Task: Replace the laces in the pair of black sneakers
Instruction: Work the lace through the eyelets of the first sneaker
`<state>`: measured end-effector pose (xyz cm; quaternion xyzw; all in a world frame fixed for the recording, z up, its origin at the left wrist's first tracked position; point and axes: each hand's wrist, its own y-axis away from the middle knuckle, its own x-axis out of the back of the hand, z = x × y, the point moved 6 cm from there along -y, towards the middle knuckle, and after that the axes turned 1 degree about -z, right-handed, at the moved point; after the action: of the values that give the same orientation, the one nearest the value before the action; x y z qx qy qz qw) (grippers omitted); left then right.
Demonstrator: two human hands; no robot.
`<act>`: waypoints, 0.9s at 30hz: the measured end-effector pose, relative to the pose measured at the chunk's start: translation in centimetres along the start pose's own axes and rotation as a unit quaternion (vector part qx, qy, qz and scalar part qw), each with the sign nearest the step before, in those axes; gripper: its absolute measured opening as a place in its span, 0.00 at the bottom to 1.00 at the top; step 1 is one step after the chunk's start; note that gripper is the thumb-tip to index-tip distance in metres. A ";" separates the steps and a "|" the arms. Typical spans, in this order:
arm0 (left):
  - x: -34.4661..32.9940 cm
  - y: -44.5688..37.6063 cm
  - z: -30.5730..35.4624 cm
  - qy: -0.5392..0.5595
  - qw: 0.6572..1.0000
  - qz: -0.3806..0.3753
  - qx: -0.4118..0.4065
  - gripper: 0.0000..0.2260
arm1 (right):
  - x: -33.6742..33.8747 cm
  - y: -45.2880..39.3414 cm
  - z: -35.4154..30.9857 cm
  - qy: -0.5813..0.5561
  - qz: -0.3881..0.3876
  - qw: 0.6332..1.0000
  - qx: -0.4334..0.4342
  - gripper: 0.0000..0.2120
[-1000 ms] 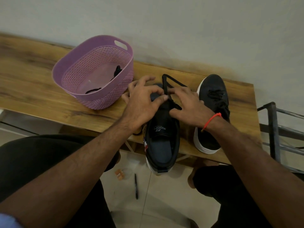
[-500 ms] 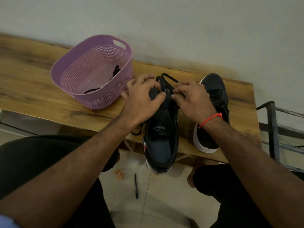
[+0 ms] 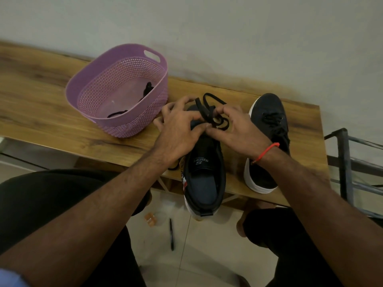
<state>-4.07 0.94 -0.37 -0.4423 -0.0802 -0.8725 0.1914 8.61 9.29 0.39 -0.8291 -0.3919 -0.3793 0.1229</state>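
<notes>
Partly hidden under my hands, the near sneaker (image 3: 204, 172) lies on the worktop (image 3: 51, 121), heel hanging over its front edge; its toe is barely visible. Its tongue reads "S sport". My left hand (image 3: 178, 133) and right hand (image 3: 238, 129) pinch the black lace (image 3: 209, 108) above it, thumbs meeting. Right of it sits the second sneaker (image 3: 267, 141).

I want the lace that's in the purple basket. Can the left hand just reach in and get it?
Probably yes. The basket is open on top and sits just beside the left hand, with nothing between. But its fingers pinch the lace on the sneaker, so they must let go first.
</notes>
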 end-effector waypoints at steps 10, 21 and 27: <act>2.1 -0.2 0.1 0.139 0.982 0.131 0.001 0.04 | -0.6 0.2 0.5 0.091 -0.071 0.993 -0.039 0.36; 2.5 0.1 -0.4 0.180 0.963 0.199 0.026 0.09 | -0.3 0.0 0.9 0.046 0.020 0.998 -0.032 0.34; 2.2 -0.3 -0.5 0.131 0.982 0.128 0.037 0.09 | 0.1 0.2 0.9 0.160 0.049 0.985 -0.040 0.09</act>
<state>-5.77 0.48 1.09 -0.3232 -0.0290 -0.8877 0.3268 9.31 9.69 -0.15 -0.7801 -0.3111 -0.5157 0.1694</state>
